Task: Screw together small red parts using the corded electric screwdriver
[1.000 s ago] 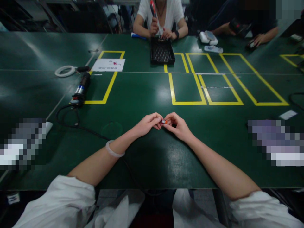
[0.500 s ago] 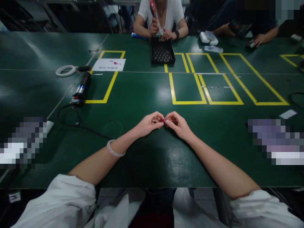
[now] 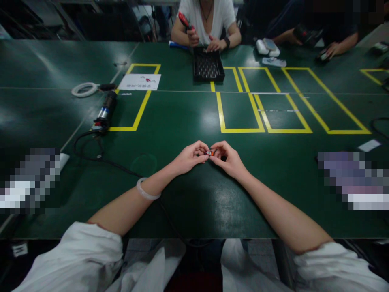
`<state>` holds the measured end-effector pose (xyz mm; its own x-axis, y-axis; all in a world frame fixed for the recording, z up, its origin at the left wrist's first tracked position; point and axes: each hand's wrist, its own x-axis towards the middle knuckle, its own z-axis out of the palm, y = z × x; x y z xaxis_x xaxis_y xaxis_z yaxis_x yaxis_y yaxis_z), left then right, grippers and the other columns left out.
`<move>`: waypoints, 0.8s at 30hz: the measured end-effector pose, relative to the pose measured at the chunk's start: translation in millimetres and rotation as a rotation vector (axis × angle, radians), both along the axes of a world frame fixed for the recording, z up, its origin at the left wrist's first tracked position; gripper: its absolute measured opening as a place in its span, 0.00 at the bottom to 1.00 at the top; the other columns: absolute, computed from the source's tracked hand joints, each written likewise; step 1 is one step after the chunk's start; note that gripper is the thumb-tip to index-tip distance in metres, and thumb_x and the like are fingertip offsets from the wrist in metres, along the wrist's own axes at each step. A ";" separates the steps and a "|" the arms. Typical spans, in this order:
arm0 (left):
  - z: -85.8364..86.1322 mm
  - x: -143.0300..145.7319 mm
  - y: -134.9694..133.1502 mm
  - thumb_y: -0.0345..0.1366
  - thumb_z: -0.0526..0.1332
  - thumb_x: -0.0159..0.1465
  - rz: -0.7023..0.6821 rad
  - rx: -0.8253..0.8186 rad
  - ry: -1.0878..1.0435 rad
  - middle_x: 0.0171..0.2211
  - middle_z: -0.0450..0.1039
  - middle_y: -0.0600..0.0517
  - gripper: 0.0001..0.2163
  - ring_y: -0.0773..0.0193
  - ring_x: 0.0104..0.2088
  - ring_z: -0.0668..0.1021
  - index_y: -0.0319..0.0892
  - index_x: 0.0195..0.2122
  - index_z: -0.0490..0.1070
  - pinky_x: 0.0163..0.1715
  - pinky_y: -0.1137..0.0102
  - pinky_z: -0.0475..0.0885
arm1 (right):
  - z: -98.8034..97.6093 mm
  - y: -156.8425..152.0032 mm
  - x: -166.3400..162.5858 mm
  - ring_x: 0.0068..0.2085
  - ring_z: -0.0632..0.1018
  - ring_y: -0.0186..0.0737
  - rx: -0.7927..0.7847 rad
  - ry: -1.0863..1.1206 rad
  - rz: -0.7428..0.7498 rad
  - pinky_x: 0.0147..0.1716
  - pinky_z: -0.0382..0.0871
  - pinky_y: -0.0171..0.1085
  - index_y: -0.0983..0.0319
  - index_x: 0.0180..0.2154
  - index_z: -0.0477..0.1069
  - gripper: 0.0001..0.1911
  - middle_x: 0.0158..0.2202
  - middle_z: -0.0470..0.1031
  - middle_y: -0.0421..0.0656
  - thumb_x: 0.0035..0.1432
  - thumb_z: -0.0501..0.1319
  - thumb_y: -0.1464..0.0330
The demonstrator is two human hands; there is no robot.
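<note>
My left hand (image 3: 193, 155) and my right hand (image 3: 225, 157) meet above the green table (image 3: 188, 207). Between their fingertips is a small part (image 3: 209, 153) with red, pale and orange areas; it is too small to name. Thumb and fingers of the left hand pinch its left end. On the other end, the right hand's thumb and fingers close around the orange area. The fingers cover much of the part.
Left of my hands lies a black corded electric tool (image 3: 105, 111), beside a white coil (image 3: 84, 89) and a printed sheet (image 3: 139, 82). Across the table, a person in white holds a red-handled tool (image 3: 184, 21) over a black tray (image 3: 209, 78). Yellow tape (image 3: 242, 131) marks rectangles.
The small part shows pale and orange areas now, where mostly red showed before; my fingers have shifted slightly on it. Across the table, the person's red-handled tool has tilted to the left.
</note>
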<state>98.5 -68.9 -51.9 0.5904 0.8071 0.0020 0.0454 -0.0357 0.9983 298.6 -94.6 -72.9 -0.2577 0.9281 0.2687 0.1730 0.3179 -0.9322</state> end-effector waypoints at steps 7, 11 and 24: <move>-2.7 -1.2 -0.1 0.34 0.66 0.60 0.007 0.004 0.017 0.39 0.70 0.49 0.13 0.69 0.37 0.74 0.36 0.43 0.66 0.37 0.73 0.71 | 1.9 -0.3 0.0 0.30 0.73 0.34 0.013 -0.025 0.005 0.30 0.67 0.36 0.60 0.40 0.69 0.09 0.34 0.74 0.41 0.58 0.65 0.65; -2.6 -0.7 -0.3 0.35 0.66 0.59 0.015 -0.009 0.033 0.41 0.70 0.48 0.14 0.68 0.38 0.74 0.36 0.43 0.66 0.37 0.73 0.71 | 2.3 -0.2 -0.2 0.30 0.74 0.34 0.034 -0.029 0.002 0.30 0.67 0.36 0.60 0.40 0.69 0.09 0.34 0.73 0.41 0.58 0.64 0.67; -5.8 -2.0 0.7 0.35 0.66 0.59 0.013 0.002 0.047 0.42 0.69 0.48 0.15 0.68 0.37 0.73 0.37 0.45 0.66 0.37 0.73 0.70 | 3.1 -1.5 -0.4 0.31 0.74 0.33 0.113 -0.083 -0.017 0.31 0.68 0.36 0.59 0.41 0.68 0.08 0.36 0.71 0.40 0.58 0.63 0.71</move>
